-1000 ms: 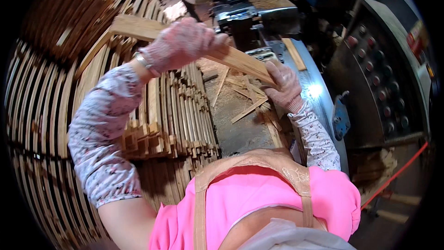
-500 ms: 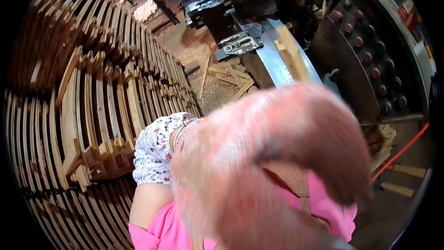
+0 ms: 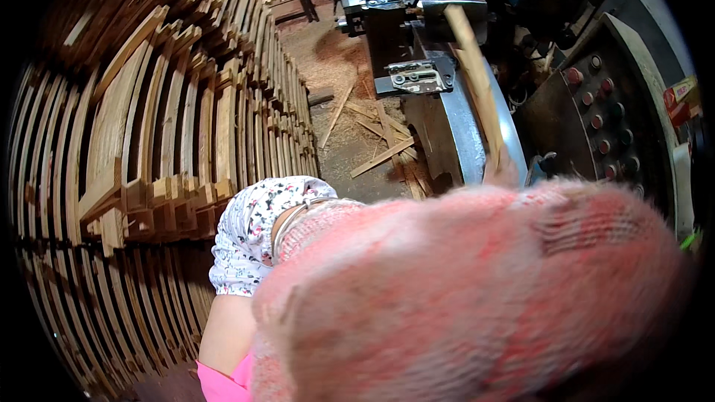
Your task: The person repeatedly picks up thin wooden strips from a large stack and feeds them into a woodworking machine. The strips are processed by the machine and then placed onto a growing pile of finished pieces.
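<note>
My left hand (image 3: 417,290), in a fuzzy pink-and-white knit glove, fills the lower middle of the view very close up. Motion smears it, so its fingers cannot be made out. A bracelet (image 3: 287,219) circles its wrist, beside a white floral sleeve (image 3: 242,242). Beyond the glove, a long pale wooden strip (image 3: 478,85) slants over the machine's shiny metal bed (image 3: 463,134). At the strip's near end shows a small pinkish bit of my right hand (image 3: 503,171), apparently gripping it; the glove in front hides the rest of that hand.
Tall stacks of wooden pieces (image 3: 179,126) rise on the left. A metal clamp-like fitting (image 3: 417,77) borders the machine bed. Offcuts (image 3: 383,156) and sawdust lie on the floor. A control panel (image 3: 588,119) with several buttons stands at right.
The left glove has swung right and now covers more of the lower right. The wooden strip has moved farther forward over the machine. The view has shifted, so the machine appears farther right.
</note>
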Demonstrator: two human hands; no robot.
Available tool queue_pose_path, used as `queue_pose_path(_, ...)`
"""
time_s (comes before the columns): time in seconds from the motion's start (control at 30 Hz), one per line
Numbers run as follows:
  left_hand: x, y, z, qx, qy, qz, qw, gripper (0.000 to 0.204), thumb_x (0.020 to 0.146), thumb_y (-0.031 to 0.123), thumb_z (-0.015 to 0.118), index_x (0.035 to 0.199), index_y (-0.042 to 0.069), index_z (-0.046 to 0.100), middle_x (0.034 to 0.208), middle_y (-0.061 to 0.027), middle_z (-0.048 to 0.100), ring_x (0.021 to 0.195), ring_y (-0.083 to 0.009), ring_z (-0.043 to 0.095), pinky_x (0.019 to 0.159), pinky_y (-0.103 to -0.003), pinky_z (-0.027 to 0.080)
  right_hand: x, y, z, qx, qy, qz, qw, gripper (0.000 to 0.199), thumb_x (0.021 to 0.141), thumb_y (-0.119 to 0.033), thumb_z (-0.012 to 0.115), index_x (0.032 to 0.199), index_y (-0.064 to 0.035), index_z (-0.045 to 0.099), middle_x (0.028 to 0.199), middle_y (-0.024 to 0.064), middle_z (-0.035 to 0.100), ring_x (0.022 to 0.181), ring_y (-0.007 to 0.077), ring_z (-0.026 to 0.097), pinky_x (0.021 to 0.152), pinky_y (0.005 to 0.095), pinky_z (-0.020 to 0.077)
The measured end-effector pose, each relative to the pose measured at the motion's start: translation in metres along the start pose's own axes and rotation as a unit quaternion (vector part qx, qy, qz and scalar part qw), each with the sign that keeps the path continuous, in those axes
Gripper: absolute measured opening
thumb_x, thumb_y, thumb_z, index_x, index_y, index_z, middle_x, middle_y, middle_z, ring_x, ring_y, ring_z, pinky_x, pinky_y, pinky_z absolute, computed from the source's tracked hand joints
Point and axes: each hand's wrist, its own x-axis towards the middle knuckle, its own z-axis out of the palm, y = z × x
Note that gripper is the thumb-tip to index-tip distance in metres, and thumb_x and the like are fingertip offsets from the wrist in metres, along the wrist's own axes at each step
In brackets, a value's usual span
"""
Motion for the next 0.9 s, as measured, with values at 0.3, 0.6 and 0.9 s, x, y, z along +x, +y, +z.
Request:
queue_pose_path(0.3, -0.014, 0.009, -0.028, 0.053, -0.009, -0.029, 0.998, 0.046, 0.102, 0.023, 0.064, 0.143, 0.003, 0.058, 0.131, -0.0175, 0.065, 0.120, -0.0297, 0.064, 0.102, -0.041, 0.054, -0.157, 0.082, -0.094, -0.057, 0.009, -0.042, 0.997, 0.046, 0.097, -0.048, 0.060, 0.130, -0.0173, 0.069, 0.111, 0.0137, 0.072, 0.092, 0.0386, 0.069, 0.076, 0.0518, 0.0557)
queue_pose_path(0.6, -0.019, 0.068, -0.077, 0.294, 0.153, -0.103, 0.938, 0.049, 0.106, 0.022, 0.061, 0.149, 0.001, 0.053, 0.140, -0.0169, 0.064, 0.127, -0.0279, 0.063, 0.106, -0.038, 0.052, -0.055, 0.034, -0.036, -0.076, 0.071, -0.137, 0.985, 0.031, 0.090, -0.027, 0.069, 0.120, -0.0170, 0.070, 0.101, 0.0085, 0.069, 0.096, 0.0330, 0.064, 0.091, 0.0456, 0.0498)
queue_pose_path(0.9, -0.185, 0.303, -0.109, 0.713, 0.354, -0.418, 0.437, 0.055, 0.101, 0.037, 0.067, 0.148, 0.010, 0.057, 0.126, -0.0143, 0.072, 0.111, -0.0193, 0.069, 0.095, -0.033, 0.057, 0.083, -0.049, 0.036, -0.002, 0.091, -0.206, 0.974, 0.013, 0.088, -0.020, 0.070, 0.098, -0.0154, 0.077, 0.092, 0.0112, 0.072, 0.092, 0.0348, 0.066, 0.088, 0.0467, 0.0519)
